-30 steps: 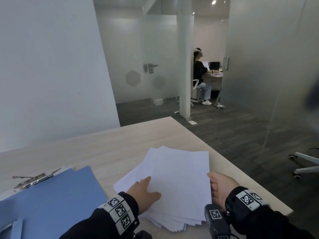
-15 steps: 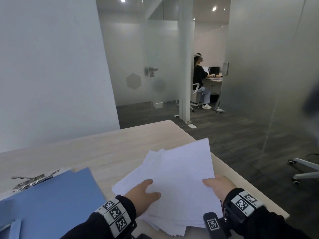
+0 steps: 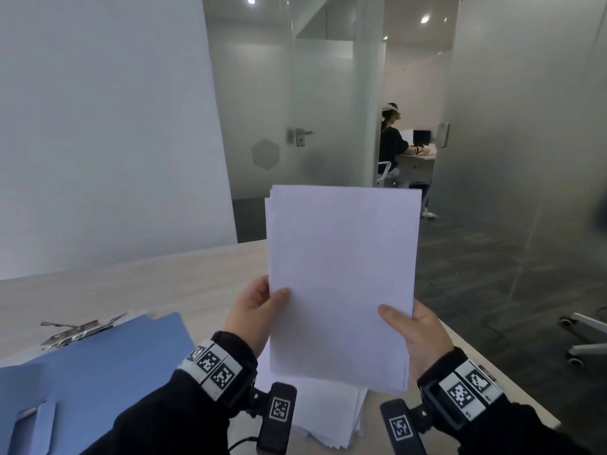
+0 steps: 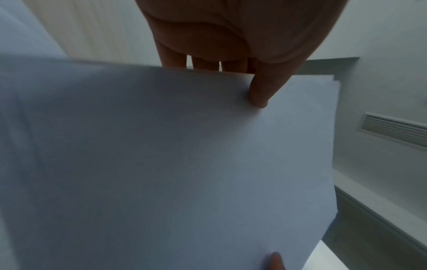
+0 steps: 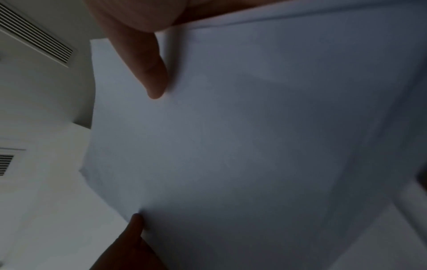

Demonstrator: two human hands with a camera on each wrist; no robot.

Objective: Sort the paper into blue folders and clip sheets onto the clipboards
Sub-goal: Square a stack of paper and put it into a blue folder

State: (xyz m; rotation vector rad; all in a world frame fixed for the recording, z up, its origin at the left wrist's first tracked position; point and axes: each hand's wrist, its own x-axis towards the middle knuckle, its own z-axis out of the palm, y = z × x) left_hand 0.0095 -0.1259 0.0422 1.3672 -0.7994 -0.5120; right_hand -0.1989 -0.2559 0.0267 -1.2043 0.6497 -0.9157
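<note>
Both hands hold a thin bundle of white sheets upright above the table. My left hand pinches its left edge, thumb in front and fingers behind. My right hand pinches the right edge the same way. The left wrist view shows the sheets under my left thumb; the right wrist view shows the sheets under my right thumb. The rest of the paper pile lies on the table below the held sheets. A blue folder lies at the left, over a clipboard with a metal clip.
The light wooden table ends at its right edge just beyond my right wrist. A white wall stands at the left, glass partitions ahead. Another person sits at a far desk. An office chair base stands on the dark floor at the right.
Both hands have lifted a bundle of sheets off the pile and turned it upright in front of me. The head view has tilted upward.
</note>
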